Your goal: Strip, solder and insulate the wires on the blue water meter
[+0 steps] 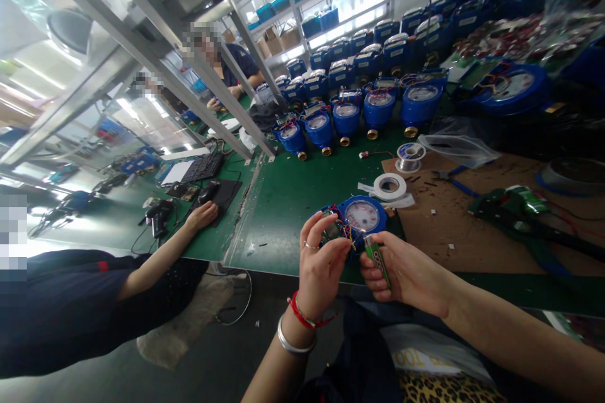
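Observation:
A blue meter (363,214) with a round dial lies at the green bench's front edge, its circuit board and thin coloured wires exposed on the left. My left hand (325,258), wearing a ring, bends over the board side, thumb and forefinger pinched on the thin wires. Wrapped in my right hand (401,271) is a green lighter (377,261), its top close to the wires and the dial, with a small bright glow there. Behind the meter sits a roll of white tape (390,187).
Several blue meters (346,116) stand in rows behind. A solder spool (411,157), blue-handled pliers (456,179) and a dark green tool (515,220) lie to the right. At left, a person's hand (202,215) rests by a mouse; metal shelf posts (236,101) rise between.

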Action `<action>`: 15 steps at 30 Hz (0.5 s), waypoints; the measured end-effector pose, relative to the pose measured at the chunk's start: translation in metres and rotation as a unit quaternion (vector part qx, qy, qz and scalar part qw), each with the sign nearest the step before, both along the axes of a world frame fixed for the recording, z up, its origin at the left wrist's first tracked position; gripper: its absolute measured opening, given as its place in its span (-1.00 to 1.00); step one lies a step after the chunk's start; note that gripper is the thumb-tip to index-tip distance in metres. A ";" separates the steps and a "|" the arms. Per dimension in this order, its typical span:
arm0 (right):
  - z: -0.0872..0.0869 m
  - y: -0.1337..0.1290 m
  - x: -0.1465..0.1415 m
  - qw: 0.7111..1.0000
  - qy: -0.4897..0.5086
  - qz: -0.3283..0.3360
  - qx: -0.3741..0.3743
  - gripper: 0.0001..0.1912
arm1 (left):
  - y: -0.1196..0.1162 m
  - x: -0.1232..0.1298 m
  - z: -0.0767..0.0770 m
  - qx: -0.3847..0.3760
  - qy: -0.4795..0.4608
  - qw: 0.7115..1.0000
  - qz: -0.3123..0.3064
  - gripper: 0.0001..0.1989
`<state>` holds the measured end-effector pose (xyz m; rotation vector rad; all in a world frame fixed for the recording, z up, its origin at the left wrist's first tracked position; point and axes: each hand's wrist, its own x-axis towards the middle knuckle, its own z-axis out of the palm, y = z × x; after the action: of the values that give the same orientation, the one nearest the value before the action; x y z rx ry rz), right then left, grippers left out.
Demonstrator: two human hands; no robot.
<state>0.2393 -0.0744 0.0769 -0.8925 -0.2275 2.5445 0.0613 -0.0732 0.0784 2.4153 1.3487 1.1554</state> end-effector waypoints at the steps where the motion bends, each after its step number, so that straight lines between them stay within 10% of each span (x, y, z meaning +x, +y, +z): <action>1: 0.000 0.000 0.000 1.000 0.002 0.000 0.000 -0.61 | 0.000 0.000 0.000 -0.001 0.000 1.000 0.000 -0.87; 15: -0.001 -0.001 -0.001 1.000 0.006 0.008 0.016 -0.59 | 0.000 0.002 0.001 -0.005 -0.011 1.000 0.000 -0.89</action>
<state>0.2386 -0.0753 0.0758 -0.8668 -0.2712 2.5533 0.0632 -0.0734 0.0798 2.3893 1.3450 1.1680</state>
